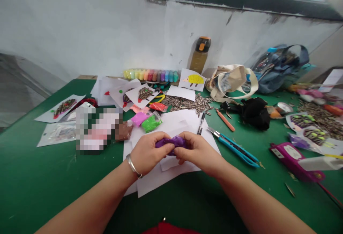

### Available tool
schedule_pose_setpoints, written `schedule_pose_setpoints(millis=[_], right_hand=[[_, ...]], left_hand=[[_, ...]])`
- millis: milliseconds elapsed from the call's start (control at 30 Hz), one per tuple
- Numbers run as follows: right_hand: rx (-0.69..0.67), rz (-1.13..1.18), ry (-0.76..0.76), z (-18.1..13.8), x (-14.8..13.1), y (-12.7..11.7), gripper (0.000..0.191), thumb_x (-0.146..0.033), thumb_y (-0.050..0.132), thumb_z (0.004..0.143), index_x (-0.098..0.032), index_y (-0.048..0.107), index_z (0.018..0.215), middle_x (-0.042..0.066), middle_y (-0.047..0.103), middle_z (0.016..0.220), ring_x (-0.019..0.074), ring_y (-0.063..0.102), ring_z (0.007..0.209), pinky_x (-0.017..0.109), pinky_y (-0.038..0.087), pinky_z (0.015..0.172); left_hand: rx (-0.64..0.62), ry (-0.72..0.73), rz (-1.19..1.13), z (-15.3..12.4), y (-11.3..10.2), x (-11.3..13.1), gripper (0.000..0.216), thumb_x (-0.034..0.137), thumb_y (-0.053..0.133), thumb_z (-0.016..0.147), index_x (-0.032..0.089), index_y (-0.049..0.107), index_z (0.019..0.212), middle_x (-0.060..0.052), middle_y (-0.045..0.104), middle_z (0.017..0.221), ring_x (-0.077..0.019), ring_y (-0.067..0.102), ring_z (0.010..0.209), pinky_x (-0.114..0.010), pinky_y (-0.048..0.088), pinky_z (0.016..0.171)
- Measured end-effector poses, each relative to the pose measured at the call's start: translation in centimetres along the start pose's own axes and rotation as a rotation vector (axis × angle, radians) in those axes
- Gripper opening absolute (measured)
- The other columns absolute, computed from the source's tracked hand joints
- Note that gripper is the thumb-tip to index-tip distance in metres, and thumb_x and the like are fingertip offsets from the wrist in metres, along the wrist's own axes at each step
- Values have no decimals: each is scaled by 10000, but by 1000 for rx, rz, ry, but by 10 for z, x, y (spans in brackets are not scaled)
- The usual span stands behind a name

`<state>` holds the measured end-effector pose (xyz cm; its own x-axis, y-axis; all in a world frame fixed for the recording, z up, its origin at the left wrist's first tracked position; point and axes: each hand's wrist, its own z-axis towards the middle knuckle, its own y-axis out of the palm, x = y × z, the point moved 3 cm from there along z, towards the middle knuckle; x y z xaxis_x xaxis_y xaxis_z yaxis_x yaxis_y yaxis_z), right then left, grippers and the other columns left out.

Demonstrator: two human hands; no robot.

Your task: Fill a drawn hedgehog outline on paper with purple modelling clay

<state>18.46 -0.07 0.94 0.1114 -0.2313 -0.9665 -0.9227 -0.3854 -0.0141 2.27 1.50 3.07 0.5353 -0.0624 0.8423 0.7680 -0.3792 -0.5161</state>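
My left hand (148, 151), with a silver bangle at the wrist, and my right hand (199, 151) meet over white paper sheets (150, 182). Pinched between the fingers of both is a small, shiny purple packet of clay (171, 141), partly covered by the fingertips. Just beyond the hands lie a green clay packet (152, 122), a pink one (139, 118) and a brown one (124, 131). A pen (201, 123) rests on the paper behind my right hand. To its right are blue-handled tweezers (237, 150) and an orange tool (225, 119).
Sunflower seeds (190, 102) are heaped behind the paper. Seed-covered hedgehog pictures (143, 95) lie at the left back. A bottle (200, 55) stands by the wall, beside a cloth bag (233, 83). At right are a black cloth (255, 114) and a magenta glue gun (292, 159).
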Motion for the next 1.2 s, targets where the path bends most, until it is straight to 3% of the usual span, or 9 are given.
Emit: schedule_pose_setpoints(millis=[333,567,700,833,1067,1200], right_hand=[[177,-243,-19,0,-1,1,30,-216,543,763,-204,527,741,-73,491,548,72,463,457,181,371,437],[50,13,-32,0,-2,0,194,-320,642,767,-188,568,889,-27,591,714,121,589,607,265,518,582],[90,-42,-25,0,0,-3,115,-299,552,825,-185,558,817,-37,574,655,106,572,562,241,479,552],[145,-168,-34,1,1,-4,76,-235,545,798,-183,557,745,-48,547,606,92,532,532,213,424,510],[48,61,-28,-1,-3,-2,137,-300,610,778,-178,556,811,-22,594,687,117,584,581,254,490,552],[144,-142,-51,-2,-3,-3,116,-287,565,806,-191,536,747,-38,562,605,108,548,528,229,444,501]], left_hand=[[-2,19,-80,1,0,0,163,318,593,788,182,670,835,16,646,655,-131,587,584,-221,466,552],[14,24,-21,0,-3,0,179,339,596,788,184,676,830,4,661,681,-149,607,622,-233,472,569],[-18,21,-20,0,1,2,182,339,588,779,184,674,821,10,653,684,-144,591,607,-230,464,560],[-54,12,-26,0,5,3,168,325,581,771,184,669,800,17,642,678,-137,574,601,-226,454,559],[-63,4,-56,0,3,2,180,338,593,767,181,669,811,14,642,673,-136,563,595,-218,441,539],[-84,-6,-73,-1,6,3,173,331,585,771,183,666,812,19,639,662,-129,563,573,-216,441,534]])
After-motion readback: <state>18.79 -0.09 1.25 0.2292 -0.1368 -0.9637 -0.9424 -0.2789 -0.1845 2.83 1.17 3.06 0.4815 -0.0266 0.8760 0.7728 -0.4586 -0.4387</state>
